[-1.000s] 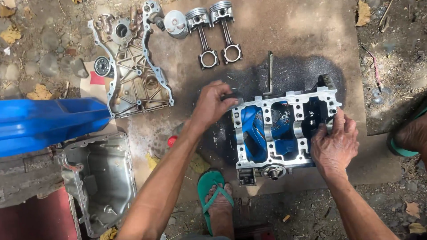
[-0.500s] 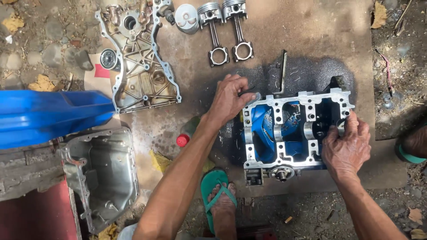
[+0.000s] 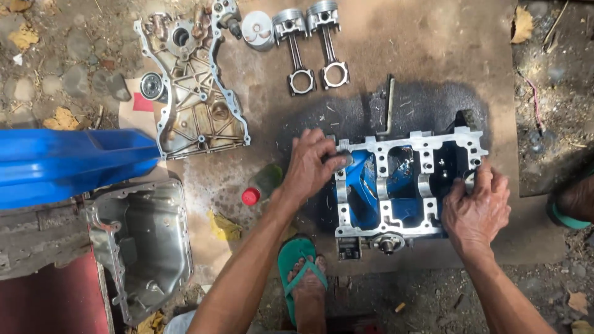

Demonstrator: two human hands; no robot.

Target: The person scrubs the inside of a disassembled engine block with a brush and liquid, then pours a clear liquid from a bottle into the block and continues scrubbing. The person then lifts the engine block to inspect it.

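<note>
A grey metal engine block [image 3: 408,148] with blue inner walls lies on an oil-stained cardboard sheet [image 3: 433,55] on the ground. My left hand [image 3: 312,164] grips the block's left edge, fingers curled over the rim. My right hand [image 3: 475,210] holds the block's right side, thumb and fingers pressed on the frame near a round bearing seat. A crankshaft end [image 3: 388,245] shows at the block's near edge.
Two pistons with connecting rods [image 3: 312,46] and a loose piston [image 3: 258,29] lie at the top. A timing cover [image 3: 195,86], an oil pan [image 3: 139,247], a blue plastic container [image 3: 68,166], a red cap [image 3: 250,196], a metal bar [image 3: 388,105] and my sandalled foot [image 3: 301,272] surround the block.
Both hands stay on the block. My left hand has settled lower on its left rim. The camera view has shifted slightly down and left.
</note>
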